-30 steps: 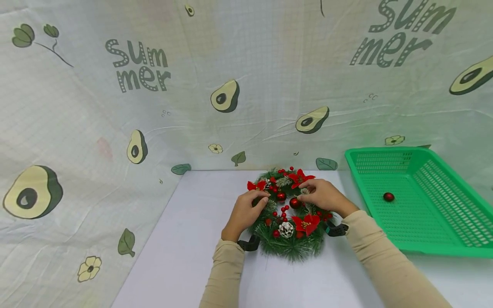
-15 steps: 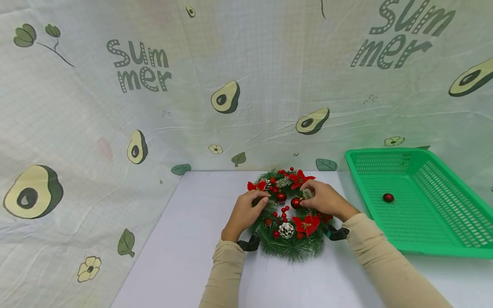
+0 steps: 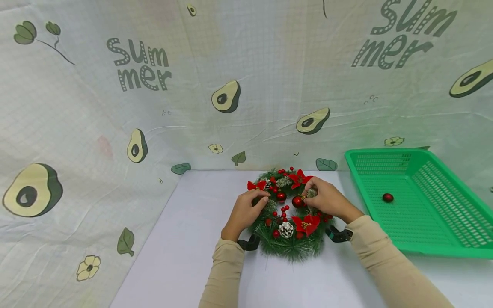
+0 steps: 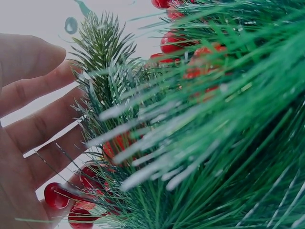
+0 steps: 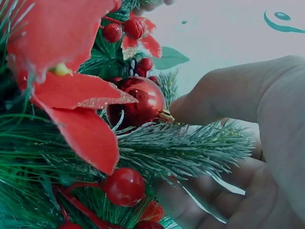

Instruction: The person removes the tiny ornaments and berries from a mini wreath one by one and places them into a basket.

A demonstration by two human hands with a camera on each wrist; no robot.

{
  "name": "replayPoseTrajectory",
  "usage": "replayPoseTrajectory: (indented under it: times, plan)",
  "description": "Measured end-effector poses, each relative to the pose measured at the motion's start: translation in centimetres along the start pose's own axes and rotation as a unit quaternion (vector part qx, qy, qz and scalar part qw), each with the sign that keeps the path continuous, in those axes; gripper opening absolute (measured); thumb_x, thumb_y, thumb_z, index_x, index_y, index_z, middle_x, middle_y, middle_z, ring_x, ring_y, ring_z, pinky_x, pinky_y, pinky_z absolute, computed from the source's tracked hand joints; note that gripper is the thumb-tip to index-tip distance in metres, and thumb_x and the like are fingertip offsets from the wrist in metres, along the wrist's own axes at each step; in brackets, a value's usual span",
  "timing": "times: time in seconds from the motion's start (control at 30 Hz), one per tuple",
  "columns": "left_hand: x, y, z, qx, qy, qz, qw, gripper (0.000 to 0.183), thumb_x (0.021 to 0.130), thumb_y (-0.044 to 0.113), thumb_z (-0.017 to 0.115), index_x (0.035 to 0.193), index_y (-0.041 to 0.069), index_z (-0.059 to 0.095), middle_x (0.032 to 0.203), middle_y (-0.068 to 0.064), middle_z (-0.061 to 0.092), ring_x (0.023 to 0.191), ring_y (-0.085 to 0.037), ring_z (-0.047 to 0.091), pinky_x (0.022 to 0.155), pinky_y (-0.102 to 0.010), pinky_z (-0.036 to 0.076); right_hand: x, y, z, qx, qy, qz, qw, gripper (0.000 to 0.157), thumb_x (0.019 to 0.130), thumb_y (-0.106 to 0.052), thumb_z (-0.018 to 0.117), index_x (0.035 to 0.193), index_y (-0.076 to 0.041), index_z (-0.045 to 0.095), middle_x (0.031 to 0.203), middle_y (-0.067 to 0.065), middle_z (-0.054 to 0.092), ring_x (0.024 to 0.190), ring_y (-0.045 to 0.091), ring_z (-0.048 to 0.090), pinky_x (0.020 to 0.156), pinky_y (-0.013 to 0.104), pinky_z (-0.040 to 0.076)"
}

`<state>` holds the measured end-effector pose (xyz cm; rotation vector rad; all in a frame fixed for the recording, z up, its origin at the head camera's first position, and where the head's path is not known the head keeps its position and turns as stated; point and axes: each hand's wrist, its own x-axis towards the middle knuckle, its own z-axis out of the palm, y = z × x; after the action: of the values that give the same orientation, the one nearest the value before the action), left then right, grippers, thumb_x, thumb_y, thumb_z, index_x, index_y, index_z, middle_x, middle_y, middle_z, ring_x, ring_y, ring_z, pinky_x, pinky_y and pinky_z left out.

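Right hand (image 3: 327,199): fingers pinching gold cap (image 5: 164,115) of shiny red ball ornament (image 3: 298,201), inside right of round green artificial-pine wreath (image 3: 292,249) on white desk (image 3: 185,248). Left hand (image 3: 245,210): fingers relaxed, nothing gripped, at wreath's left side. Dark-red ball (image 3: 387,197) in green plastic basket (image 3: 427,222).

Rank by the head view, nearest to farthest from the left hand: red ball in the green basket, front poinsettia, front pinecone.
1. Front pinecone: right of the left hand, on the wreath.
2. Front poinsettia: just right of the pinecone.
3. Red ball: far right, in the green basket.
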<state>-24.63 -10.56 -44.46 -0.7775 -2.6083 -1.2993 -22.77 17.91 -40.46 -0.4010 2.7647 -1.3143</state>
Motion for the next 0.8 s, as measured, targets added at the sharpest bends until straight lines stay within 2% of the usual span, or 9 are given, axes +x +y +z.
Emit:
replayPoseTrajectory:
  times: [0.2, 0.37, 0.6, 0.8]
  plan:
    - [-0.03, 0.1, 0.0, 0.002, 0.0, -0.001, 1.0, 0.027, 0.103, 0.032, 0.06, 0.119, 0.014, 0.073, 0.117, 0.005, 0.068, 0.109, -0.015, 0.063, 0.092, -0.04, 0.052, -0.22, -0.15, 0.14, 0.006, -0.007, 0.008, 1.0, 0.021, 0.089, -0.004, 0.068, 0.1, -0.004, 0.05, 0.1, 0.008, 0.069, 0.055, 0.018, 0.043, 0.054, 0.034, 0.04]
    - [-0.01, 0.14, 0.04, 0.002, -0.001, 0.001, 1.0, 0.027, 0.103, 0.031, 0.06, 0.119, 0.014, 0.073, 0.117, 0.005, 0.068, 0.107, -0.015, 0.063, 0.09, -0.038, 0.053, -0.29, 0.0, 0.04, -0.016, -0.014, -0.009, 1.0, 0.025, 0.088, -0.001, 0.066, 0.104, -0.003, 0.047, 0.097, 0.007, 0.068, 0.057, 0.018, 0.044, 0.057, 0.035, 0.039]
    - [0.05, 0.12, 0.09, -0.002, -0.001, 0.004, 1.0, 0.027, 0.103, 0.03, 0.061, 0.119, 0.013, 0.073, 0.116, 0.005, 0.068, 0.105, -0.015, 0.063, 0.089, -0.038, 0.053, -0.44, 0.05, -0.01, -0.021, -0.028, -0.014, 0.999, 0.031, 0.091, 0.001, 0.065, 0.12, -0.001, 0.054, 0.098, 0.008, 0.066, 0.062, 0.019, 0.049, 0.061, 0.037, 0.041]
    - [0.03, 0.16, 0.02, 0.0, -0.002, -0.005, 1.0, 0.027, 0.102, 0.03, 0.062, 0.12, 0.012, 0.073, 0.116, 0.005, 0.068, 0.106, -0.014, 0.063, 0.09, -0.038, 0.053, -0.47, 0.04, -0.04, -0.025, -0.023, -0.005, 0.999, 0.023, 0.086, 0.002, 0.064, 0.109, -0.003, 0.064, 0.098, 0.009, 0.063, 0.056, 0.016, 0.04, 0.057, 0.035, 0.039]
